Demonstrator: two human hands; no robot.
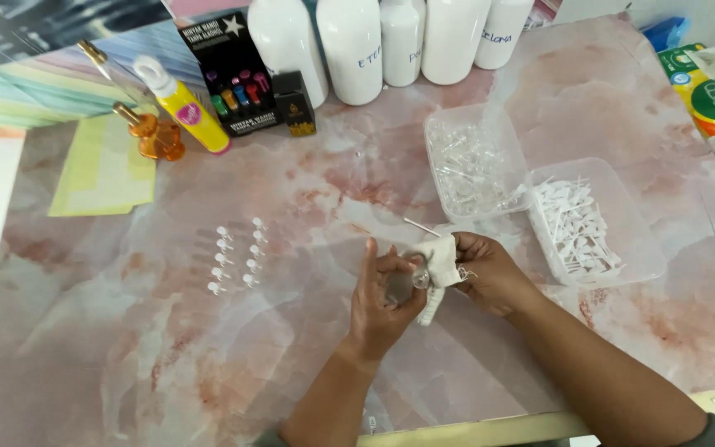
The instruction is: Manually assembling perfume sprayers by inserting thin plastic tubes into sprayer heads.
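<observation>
Pink-veined marble tabletop [167, 364], seen from above; nearest, left hand [382, 302] upright on its wrist, fingers curled, pinching a tiny clear vial [420, 279]; right hand [490, 273] closed around a white cloth [444, 263] touching that vial. Best done by holding the vial steady and turning the cloth gently. Beyond, rows of small capped vials [237, 257]; farther, two clear tubs [490, 132] of plastic parts; white bottles [349, 50] at back.

Desk [208, 348] was pink marbled. On it sat white bottles [349, 45] at the back, a black box [233, 70], a yellow bottle [184, 103], an amber bottle [157, 132], yellow paper [101, 174], two clear tubs [473, 157], and rows of tiny vials [237, 257].
</observation>
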